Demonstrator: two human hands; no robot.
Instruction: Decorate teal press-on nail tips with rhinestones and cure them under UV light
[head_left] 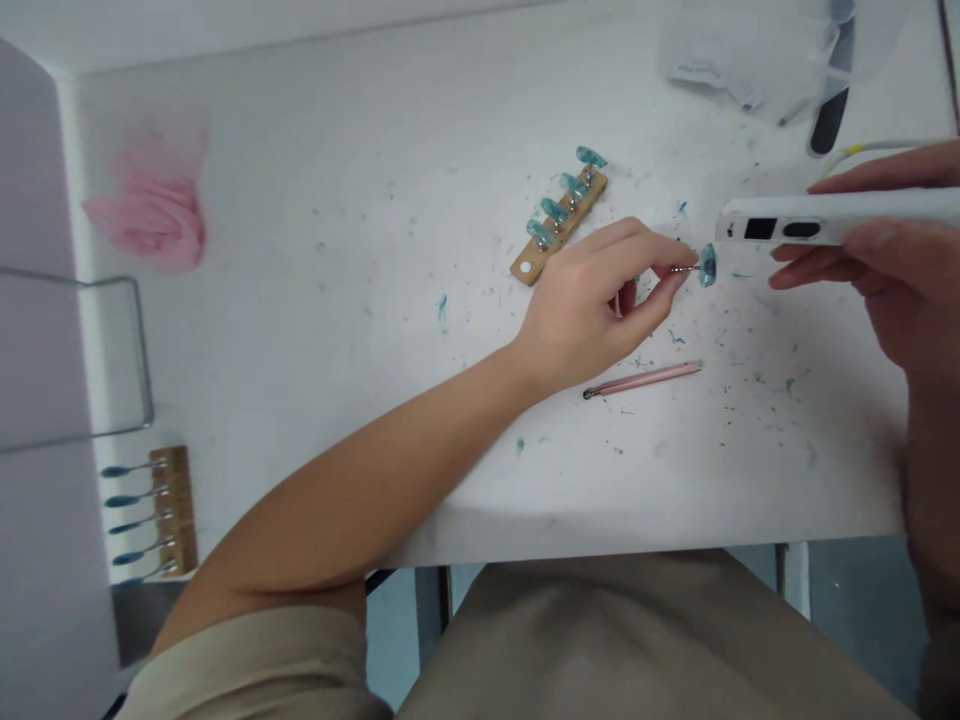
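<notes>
My left hand (581, 305) pinches a thin metal stem that carries a teal marbled false nail (708, 265). In my right hand (907, 290) is a white handheld nail lamp (829, 212) with a dark display and an oval dark button. The lamp's end stands just to the right of the nail, slightly apart from it. Beyond my left hand lies a wooden nail stand (556, 243) holding several teal nails (555, 210) on metal stems. Nearer to me than that hand, a slim pink pen-like tool (645, 380) rests on the white table.
Teal scraps are scattered over the table (360, 330). A crumpled pink cloth (150, 225) lies at far left, above a bent metal wire frame (142, 350). Another wooden stand (176, 510) with dark blue nails sits lower left. Clear plastic bags (735, 60) and a black-ended tool (831, 120) lie upper right.
</notes>
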